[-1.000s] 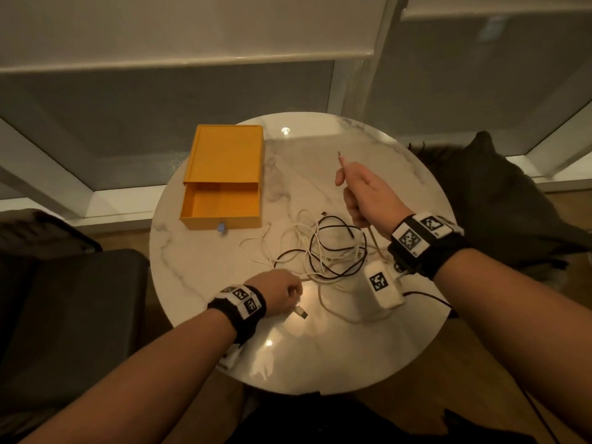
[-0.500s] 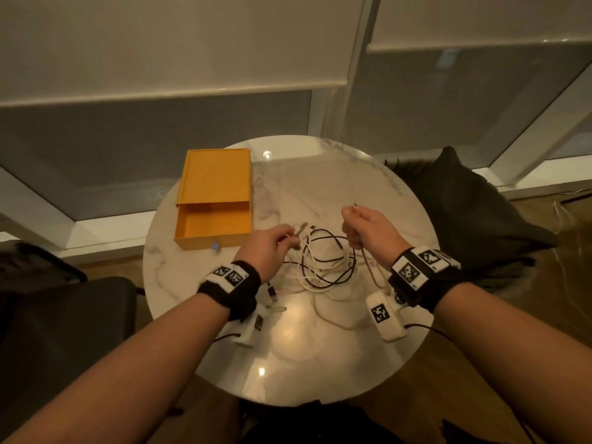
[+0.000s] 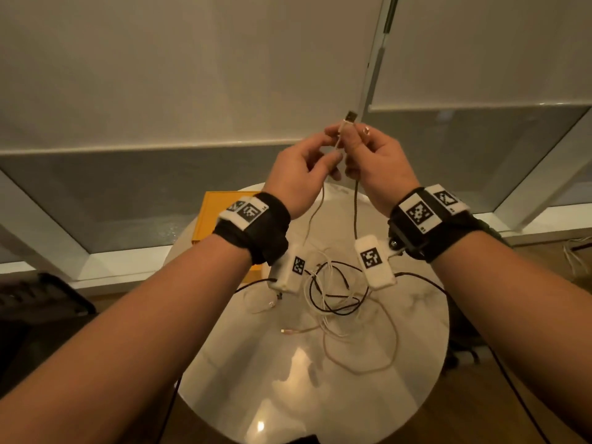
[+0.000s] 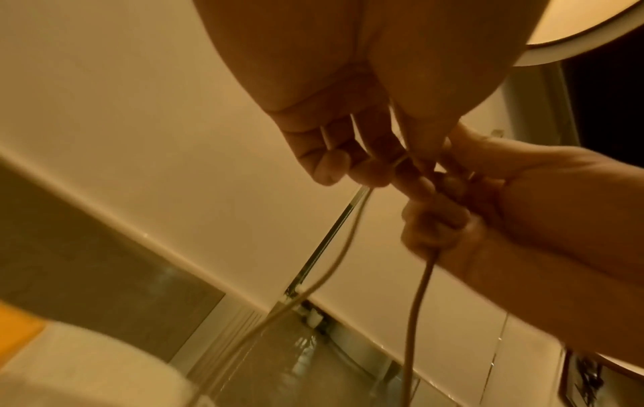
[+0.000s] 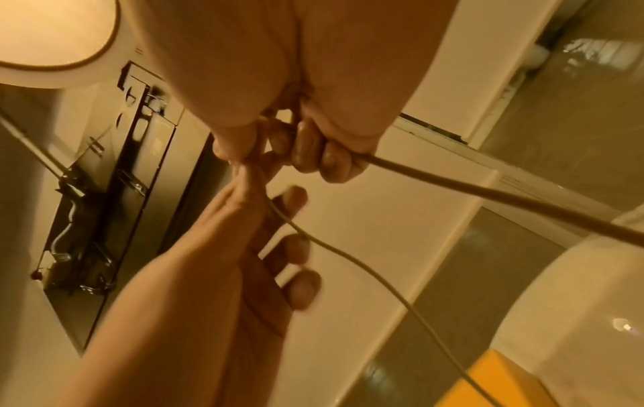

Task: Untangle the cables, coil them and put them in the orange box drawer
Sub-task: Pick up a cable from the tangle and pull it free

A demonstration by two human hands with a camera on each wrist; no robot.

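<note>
Both hands are raised above the round table (image 3: 288,395) and meet fingertip to fingertip. My left hand (image 3: 331,149) pinches a thin white cable (image 3: 315,213) just below its USB plug (image 3: 350,116), which sticks up between the hands. My right hand (image 3: 357,145) grips a thick braided cable (image 3: 356,216) in curled fingers; its thumb touches the white cable too. The wrist views show the same: left hand (image 4: 348,159), right hand (image 5: 313,148), the thin cable (image 5: 348,256), the thick cable (image 4: 418,289). Both cables hang down into a tangle of white and black cables (image 3: 336,293). The orange box (image 3: 208,219) is mostly hidden behind my left wrist.
A dark chair (image 3: 48,299) stands left of the table, and something dark sits at its right edge (image 3: 464,331). Window blinds (image 3: 192,75) fill the background. A loose cable end (image 3: 283,331) lies near the table's middle.
Both hands have risen from the tangle on the table and come together, lifting the two cable ends. The camera has tilted up toward the window.
</note>
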